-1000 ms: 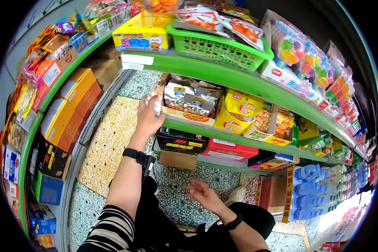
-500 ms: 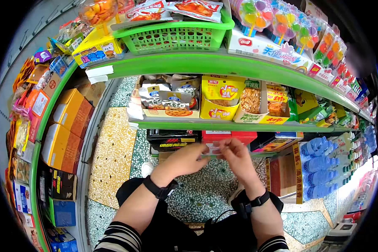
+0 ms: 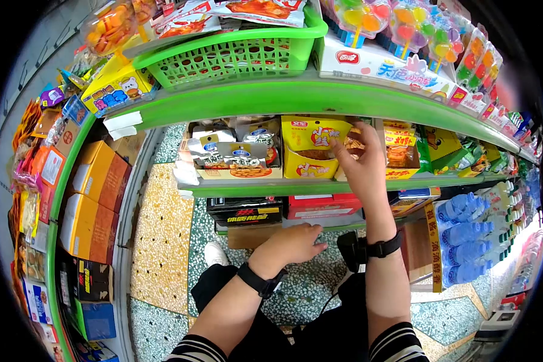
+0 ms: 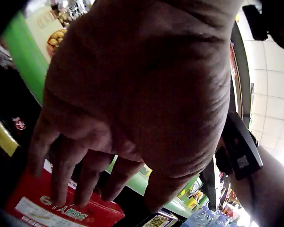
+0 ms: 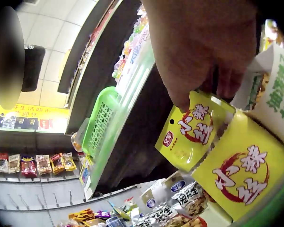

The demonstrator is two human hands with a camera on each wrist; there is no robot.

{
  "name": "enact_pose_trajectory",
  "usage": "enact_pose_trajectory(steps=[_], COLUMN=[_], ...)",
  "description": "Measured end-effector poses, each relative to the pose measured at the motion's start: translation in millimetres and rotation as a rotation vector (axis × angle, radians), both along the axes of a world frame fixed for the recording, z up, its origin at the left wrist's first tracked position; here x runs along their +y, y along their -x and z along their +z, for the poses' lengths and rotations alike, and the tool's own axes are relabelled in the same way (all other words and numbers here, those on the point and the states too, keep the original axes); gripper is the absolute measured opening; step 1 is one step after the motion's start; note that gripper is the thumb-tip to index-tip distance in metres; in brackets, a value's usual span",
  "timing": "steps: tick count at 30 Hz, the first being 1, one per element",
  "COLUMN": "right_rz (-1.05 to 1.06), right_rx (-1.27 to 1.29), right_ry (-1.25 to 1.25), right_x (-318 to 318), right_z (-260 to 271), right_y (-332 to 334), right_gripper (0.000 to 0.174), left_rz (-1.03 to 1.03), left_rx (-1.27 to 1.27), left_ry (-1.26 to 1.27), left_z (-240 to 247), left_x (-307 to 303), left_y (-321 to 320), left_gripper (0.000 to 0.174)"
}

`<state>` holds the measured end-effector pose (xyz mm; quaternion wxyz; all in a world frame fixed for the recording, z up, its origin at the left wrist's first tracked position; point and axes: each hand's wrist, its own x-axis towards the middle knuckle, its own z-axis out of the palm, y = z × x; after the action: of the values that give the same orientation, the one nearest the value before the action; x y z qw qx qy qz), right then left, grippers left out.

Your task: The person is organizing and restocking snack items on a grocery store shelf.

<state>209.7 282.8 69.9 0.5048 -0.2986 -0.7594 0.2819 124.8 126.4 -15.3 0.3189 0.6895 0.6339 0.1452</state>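
My right hand reaches into the middle shelf and pinches the right edge of a yellow snack packet. In the right wrist view, the thumb lies at the packet's upper edge and the other fingers are partly hidden behind it. This packet stands up out of a yellow display box with matching print. My left hand hangs with relaxed fingers in front of the lower shelf, holding nothing. Beyond its fingers in the left wrist view is a red box.
Left of the yellow box sits a carton of silver snack packets. Overhead, a green shelf edge carries a green basket and a box of lollipops. Bottled water stands at the right, with stacked orange cartons at the left.
My left hand first touched the silver packets' carton, then met the right hand low in front, and now hangs apart. The right hand has risen to the yellow packet.
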Motion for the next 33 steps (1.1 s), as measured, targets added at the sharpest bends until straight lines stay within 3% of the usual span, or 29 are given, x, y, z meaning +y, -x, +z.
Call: enact_pose_trajectory(steps=[2,6,12,15,18,24,27,33], right_rz=[0.018,-0.030,-0.038,-0.015,0.001,0.000,0.030,0.116], right_rx=[-0.050,0.090,0.058,-0.026,0.001,-0.111,0.001,0.461], right_ry=[0.010,0.130,-0.116,-0.293,-0.265,0.099,0.114,0.259], right_x=[4.2,6.5,5.5,7.5,6.1,3.3,2.4,1.7], right_z=[-9.5,-7.0,-1.5,2.1,2.6,-3.8,-6.8,-1.3], right_y=[3.1,10.0,4.9,-3.1,-0.2,3.5,8.9,11.9], right_gripper=[0.039,0.032,0.014,0.014,0.014,0.013,0.013,0.015], left_rz=[-0.009,0.019,0.028,0.026,0.033,0.044,0.071,0.080], left_rx=[-0.013,-0.012,0.006,0.022,0.014,0.039,0.037,0.004], left_ry=[-0.023,0.011,0.020,0.051,0.054,0.113,0.105,0.064], left_z=[-6.5,-2.6,-2.0,5.6,3.0,8.8,9.3,5.8], left_x=[-0.7,-1.4,-5.7,-9.1,-12.4,-17.9,-22.4,-24.4], left_y=[2.5,12.5,21.4,24.4,28.8,34.2,36.3,41.8], left_gripper=[0.041,0.045,0.044,0.045,0.045,0.047,0.046,0.044])
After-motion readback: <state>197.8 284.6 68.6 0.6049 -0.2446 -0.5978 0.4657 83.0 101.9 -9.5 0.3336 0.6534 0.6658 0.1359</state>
